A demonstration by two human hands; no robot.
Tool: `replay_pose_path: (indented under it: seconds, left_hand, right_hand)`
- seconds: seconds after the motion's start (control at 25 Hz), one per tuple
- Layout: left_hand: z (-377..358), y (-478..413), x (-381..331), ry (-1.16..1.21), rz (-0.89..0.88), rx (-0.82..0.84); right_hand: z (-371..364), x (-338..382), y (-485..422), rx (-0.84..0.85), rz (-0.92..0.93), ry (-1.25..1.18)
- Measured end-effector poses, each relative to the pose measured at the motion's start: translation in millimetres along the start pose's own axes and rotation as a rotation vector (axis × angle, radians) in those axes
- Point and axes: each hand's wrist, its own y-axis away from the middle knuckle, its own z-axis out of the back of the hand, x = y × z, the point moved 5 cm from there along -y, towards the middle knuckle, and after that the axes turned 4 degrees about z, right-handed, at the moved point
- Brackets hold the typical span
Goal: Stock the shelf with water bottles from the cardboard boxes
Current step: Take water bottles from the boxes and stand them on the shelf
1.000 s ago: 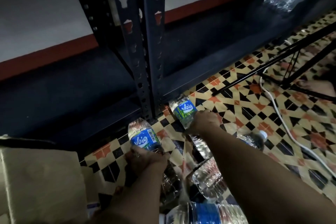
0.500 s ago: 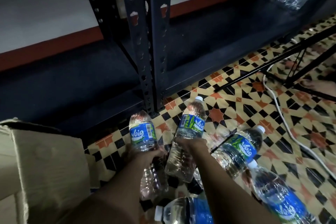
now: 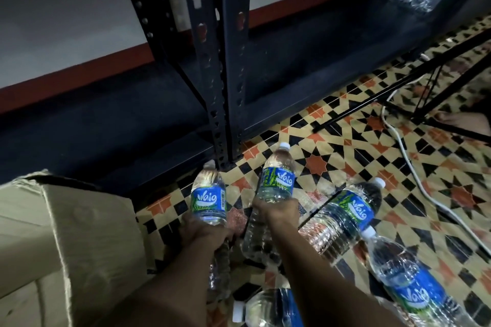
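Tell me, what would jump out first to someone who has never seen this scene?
Two hands, each gripping a blue-labelled water bottle: the left hand holds one bottle and the right hand another, both low at the centre, caps towards the dark metal shelf. More loose bottles lie to the right on the patterned tile floor, and a cardboard box sits at the left.

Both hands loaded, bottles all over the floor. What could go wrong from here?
1. Each hand, left and right, holds a Waig bottle by its lower body; that one-handed grip might slip on the crinkly plastic.
2. Loose bottles lie on the tiled floor beside the arms: easy to kick or roll underfoot.
3. The white cable crosses the floor nearby, a possible snag.
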Motion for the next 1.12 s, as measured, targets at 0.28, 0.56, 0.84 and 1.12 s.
replay_pose_path:
  seconds: [0.28, 0.56, 0.84, 1.12]
  left_hand:
    - [68, 101, -24, -0.268, -0.075, -0.021]
    - [110, 187, -60, -0.350, -0.420, 0.002]
    - [165, 333, -87, 0.132, -0.855, -0.198]
    - [277, 448, -104, 0.529, -1.197, -0.325]
  right_hand:
    - [40, 6, 79, -0.052, 0.052, 0.066]
    - [123, 36, 169, -0.194, 0.231, 0.065]
    - [194, 77, 268, -0.393, 0.496, -0.069]
    - [230, 152, 376, -0.378, 0.891, -0.369]
